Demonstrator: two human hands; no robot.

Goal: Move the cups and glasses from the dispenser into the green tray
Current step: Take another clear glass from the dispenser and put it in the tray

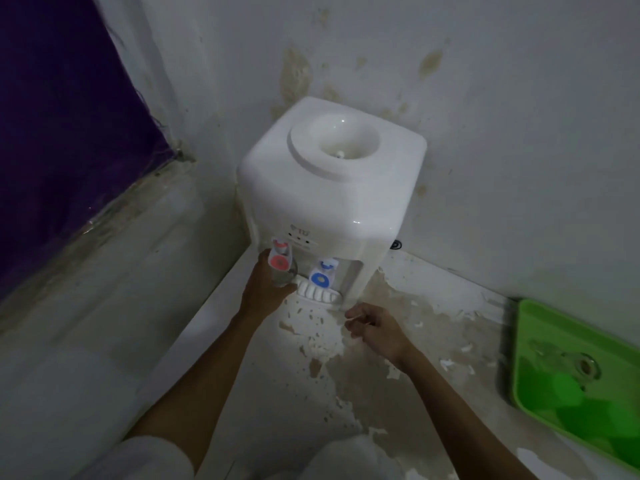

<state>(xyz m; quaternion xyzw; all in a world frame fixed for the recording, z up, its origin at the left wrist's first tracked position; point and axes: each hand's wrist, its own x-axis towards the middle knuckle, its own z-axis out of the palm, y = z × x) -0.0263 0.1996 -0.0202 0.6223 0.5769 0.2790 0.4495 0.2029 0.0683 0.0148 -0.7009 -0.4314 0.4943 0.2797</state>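
Note:
A white water dispenser (332,188) stands in the corner of a pale counter, with a red tap (280,259) and a blue tap (321,276) over its drip grille (317,293). My left hand (266,289) is wrapped around a clear glass (285,275) under the red tap. My right hand (375,332) hovers just right of the grille, fingers curled, nothing visibly in it. The green tray (530,358) lies at the far right; a clear glass (587,367) and several green cups (568,393) sit inside it.
The counter top (346,393) has peeling, patchy paint. Stained white walls close in behind and to the left of the dispenser. A dark purple panel (62,133) fills the upper left. A black cable (396,244) shows at the dispenser's right.

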